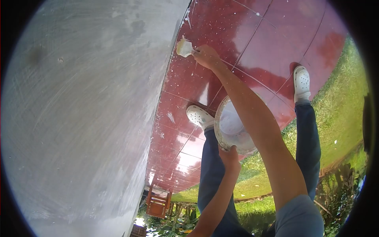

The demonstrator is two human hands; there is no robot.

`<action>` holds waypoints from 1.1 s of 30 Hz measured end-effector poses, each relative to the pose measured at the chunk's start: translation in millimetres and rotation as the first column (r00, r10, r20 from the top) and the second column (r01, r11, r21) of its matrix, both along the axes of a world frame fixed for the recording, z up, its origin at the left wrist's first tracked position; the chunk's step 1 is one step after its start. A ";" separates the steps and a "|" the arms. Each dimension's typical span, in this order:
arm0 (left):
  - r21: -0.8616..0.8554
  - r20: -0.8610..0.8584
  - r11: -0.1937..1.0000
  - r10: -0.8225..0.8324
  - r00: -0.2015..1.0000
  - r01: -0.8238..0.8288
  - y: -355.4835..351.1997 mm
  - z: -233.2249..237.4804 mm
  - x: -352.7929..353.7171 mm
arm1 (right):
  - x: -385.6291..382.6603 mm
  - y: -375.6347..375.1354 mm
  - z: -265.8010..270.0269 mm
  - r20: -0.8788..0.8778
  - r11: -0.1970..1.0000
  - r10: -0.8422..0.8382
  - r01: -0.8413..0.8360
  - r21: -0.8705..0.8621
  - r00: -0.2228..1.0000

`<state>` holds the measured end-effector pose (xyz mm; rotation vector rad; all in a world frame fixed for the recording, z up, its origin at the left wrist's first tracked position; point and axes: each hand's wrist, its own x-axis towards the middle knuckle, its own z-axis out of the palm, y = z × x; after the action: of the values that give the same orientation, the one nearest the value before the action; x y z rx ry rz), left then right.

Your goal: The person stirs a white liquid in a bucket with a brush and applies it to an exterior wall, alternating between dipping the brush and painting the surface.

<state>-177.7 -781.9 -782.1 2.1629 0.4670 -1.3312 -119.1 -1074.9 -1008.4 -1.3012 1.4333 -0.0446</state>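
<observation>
Beyond right grip (207,57): brush head (184,47)

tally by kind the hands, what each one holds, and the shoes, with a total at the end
Hands: 2 (left hand, right hand)
Brushes: 1 (brush in the right hand)
Buckets: 1 (bucket held at its rim by the left hand)
White shoes: 2 (left shoe, right shoe)
Total: 6

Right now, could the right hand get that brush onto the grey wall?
Probably yes: the right hand holds the brush out close to the grey wall, and nothing visible stands between them. The bucket, in the left hand, is away from that path.
</observation>
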 end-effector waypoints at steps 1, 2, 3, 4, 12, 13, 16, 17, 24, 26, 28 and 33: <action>0.012 0.006 1.000 0.012 1.000 -0.012 -4.4 2.2 -1.0 | 7.1 -9.1 29.2 0.083 0.995 -0.026 0.034 -0.092 0.996; 0.027 0.009 0.999 0.022 1.000 -0.022 -7.3 4.9 -2.5 | 10.8 -16.3 63.4 0.165 0.981 -0.046 0.076 -0.177 0.985; 0.023 0.008 0.999 0.025 1.000 -0.025 -10.7 5.1 -3.2 | 9.7 -22.8 104.2 0.182 0.987 -0.091 0.113 -0.113 0.979; 0.026 -0.008 0.999 0.028 1.000 -0.027 -12.3 6.9 -2.3 | 3.8 -24.5 149.4 0.193 0.987 -0.140 0.151 -0.044 0.971; -0.010 -0.022 0.999 0.034 0.999 -0.034 -5.5 0.4 -3.6 | -19.3 -29.9 222.4 0.846 0.896 -0.372 0.384 0.222 0.381; 0.011 -0.007 1.000 0.029 1.000 -0.029 -9.3 3.2 -3.2 | -10.1 -40.1 187.4 0.804 0.910 -0.389 0.324 0.259 0.449; 0.007 0.001 0.999 0.041 0.999 -0.041 -21.7 8.7 -0.9 | -6.4 -33.6 58.8 0.673 0.856 -0.513 0.264 0.444 0.533; -0.001 -0.003 0.998 0.059 0.998 -0.059 -22.1 10.0 -1.5 | -16.8 -29.9 43.1 0.566 0.844 -0.528 0.319 0.431 0.633; -0.018 0.010 1.000 0.007 1.000 -0.007 -3.2 -3.4 1.2 | -11.7 -46.5 107.5 0.225 0.967 -0.188 0.220 -0.129 0.956; -0.013 0.027 1.000 0.024 0.999 -0.024 -1.7 -4.0 0.3 | -26.7 -47.7 185.9 0.318 0.952 -0.268 0.301 -0.060 0.910; -0.034 0.030 0.999 -0.006 1.000 0.007 -0.8 -8.1 -0.4 | -47.8 -46.6 236.7 0.590 0.919 -0.352 0.388 0.071 0.726; -0.026 0.053 1.000 -0.008 0.999 0.010 -3.2 -0.6 -2.5 | -32.5 -60.2 221.4 0.820 0.912 -0.290 0.403 0.080 0.494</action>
<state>-180.2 -785.1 -782.7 2.1755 0.4174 -1.2744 -151.6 -1135.1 -787.0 -0.8374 0.8233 -0.9305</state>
